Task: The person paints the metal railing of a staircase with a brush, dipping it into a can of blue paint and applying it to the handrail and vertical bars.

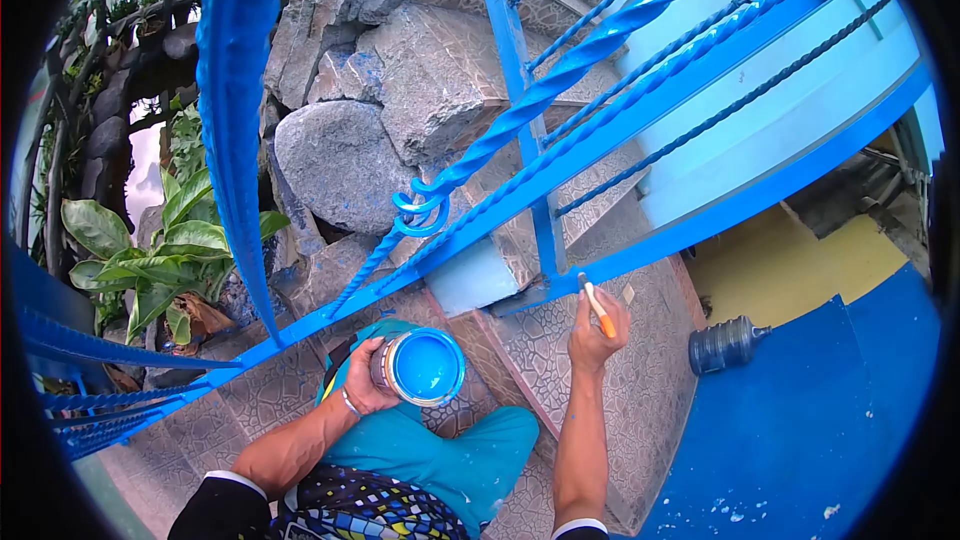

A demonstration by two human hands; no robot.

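Observation:
My left hand is wrapped round a can of blue paint, held upright over my lap with the wet paint showing inside its rim. In my right hand is a paintbrush with a wooden and orange handle, its bristle end pointing up and away from me. The brush tip is right at the lower blue rail of the metal railing, near the foot of an upright post. Twisted blue bars and a curled scroll of the railing run above both hands.
Patterned tiled steps lie beneath me. Behind the railing are large grey rocks and a leafy plant. At the right, a large plastic water bottle lies on its side by a blue surface spotted with white.

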